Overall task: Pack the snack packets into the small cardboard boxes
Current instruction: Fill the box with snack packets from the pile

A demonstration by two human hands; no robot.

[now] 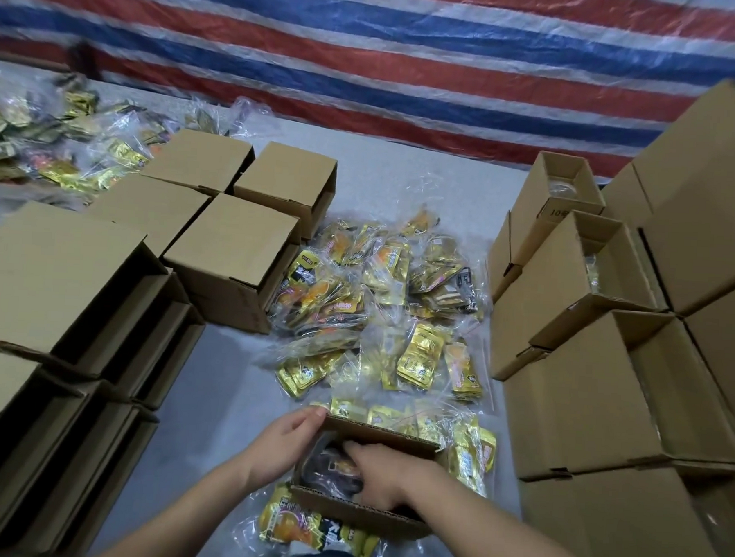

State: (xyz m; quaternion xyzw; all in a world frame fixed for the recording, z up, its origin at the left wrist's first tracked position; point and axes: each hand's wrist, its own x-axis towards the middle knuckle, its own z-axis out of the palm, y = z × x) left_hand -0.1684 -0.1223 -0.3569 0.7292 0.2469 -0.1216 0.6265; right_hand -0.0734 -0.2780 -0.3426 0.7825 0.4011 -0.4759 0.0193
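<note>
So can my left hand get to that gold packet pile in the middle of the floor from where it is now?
Probably yes. The left hand only holds the wall of the open box, and the gold packet pile lies just beyond that box on bare floor, with nothing standing between. The right hand is busy inside the box.

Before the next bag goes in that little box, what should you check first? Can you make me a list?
1. Small open box steadied: ok, left hand holds its far left corner.
2. Right hand out of the box: not ok, its fingers reach inside.
3. Room left in the box: cannot tell, the hand covers most of the dark packets inside.
4. More bagged snack packets nearby: ok, a pile lies just beyond the box.
5. Bag under the box: not ok, the box sits partly on it.
</note>
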